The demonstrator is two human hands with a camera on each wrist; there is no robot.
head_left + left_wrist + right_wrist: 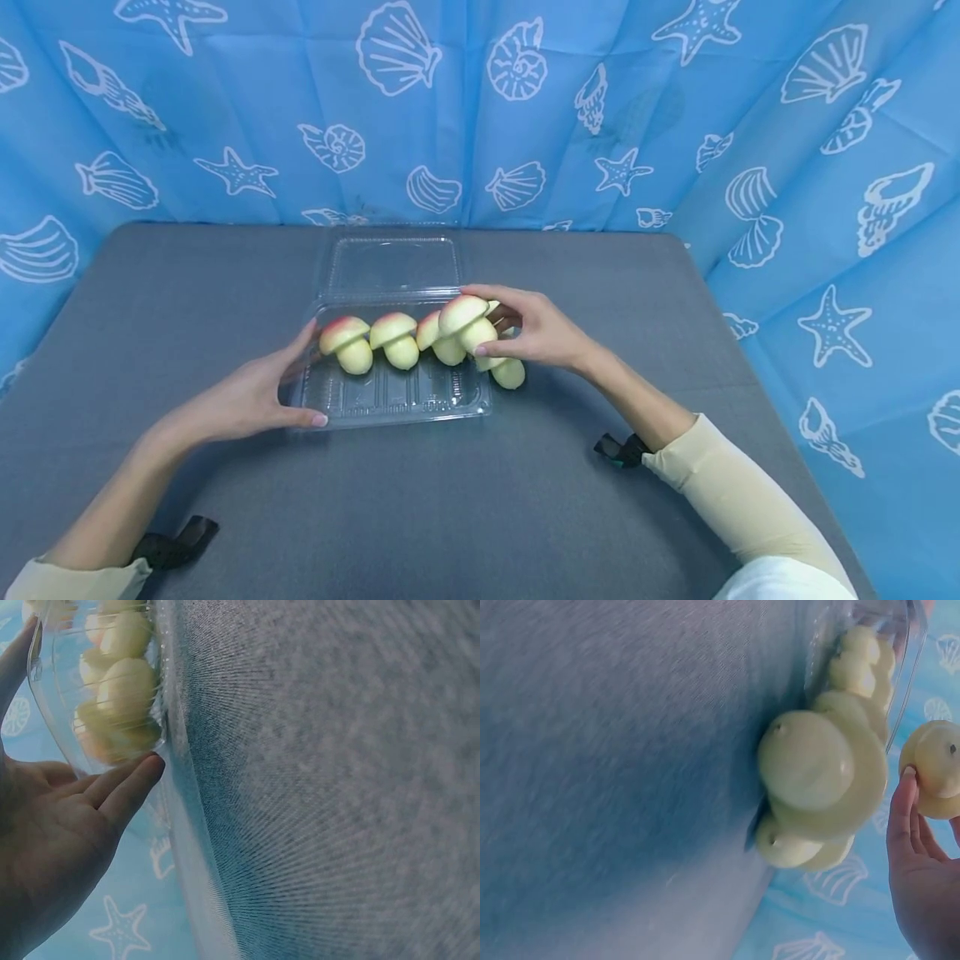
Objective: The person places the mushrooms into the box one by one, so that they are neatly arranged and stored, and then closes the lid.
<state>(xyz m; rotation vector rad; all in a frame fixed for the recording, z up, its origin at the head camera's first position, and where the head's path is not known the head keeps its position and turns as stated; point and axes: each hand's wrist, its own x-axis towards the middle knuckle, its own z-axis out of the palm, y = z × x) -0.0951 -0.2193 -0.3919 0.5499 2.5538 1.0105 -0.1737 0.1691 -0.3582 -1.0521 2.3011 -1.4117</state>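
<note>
A clear plastic clamshell box (352, 408) lies on the table with its lid (393, 265) folded back. Pale yellow toy mushrooms with reddish caps, such as the leftmost mushroom (356, 357), stand in a row in its tray. My left hand (243, 396) spans the tray's left side, thumb at the front corner; the left wrist view shows fairly straight fingers (133, 791) against the plastic. Over the tray's right end, my right hand (551, 332) pinches a raised mushroom (467, 317) between thumb and fingers. Below that hand, another mushroom (510, 373) rests beside the tray, partly covered.
A grey cloth covers the table (480, 508). Behind it and at the sides hangs a blue curtain (465, 108) printed with white shells and starfish. In the right wrist view, a further mushroom (780, 844) lies past the nearest loose mushroom (806, 761).
</note>
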